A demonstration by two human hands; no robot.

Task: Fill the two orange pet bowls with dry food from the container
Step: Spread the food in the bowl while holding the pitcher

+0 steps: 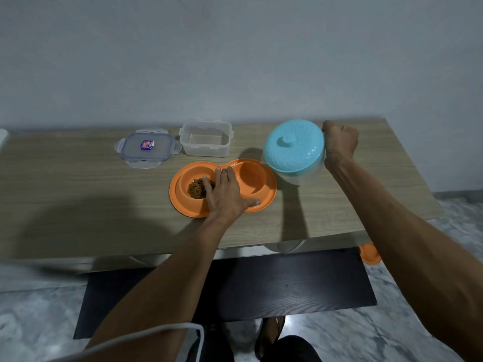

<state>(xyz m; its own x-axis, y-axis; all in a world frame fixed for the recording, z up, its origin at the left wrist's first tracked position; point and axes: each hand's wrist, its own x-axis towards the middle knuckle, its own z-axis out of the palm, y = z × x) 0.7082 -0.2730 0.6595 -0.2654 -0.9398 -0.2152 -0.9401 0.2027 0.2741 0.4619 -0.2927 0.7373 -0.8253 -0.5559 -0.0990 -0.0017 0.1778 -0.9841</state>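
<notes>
An orange double pet bowl (264,202) lies on the wooden table (78,192). Its left well holds brown dry food (196,188); the right well (252,176) looks empty. My left hand (226,194) rests flat across the middle of the dish, fingers straight, thumb on the front rim. My right hand (339,142) grips the handle side of a white container with a turquoise knobbed lid (292,148), tilted toward the right well, its lid on. The handle itself is hidden by my fist.
A clear empty plastic box (206,138) stands behind the dish, its clip lid (147,147) lying to the left. An orange object (369,253) shows below the table's right front edge. A dark mat (261,288) lies on the marble floor.
</notes>
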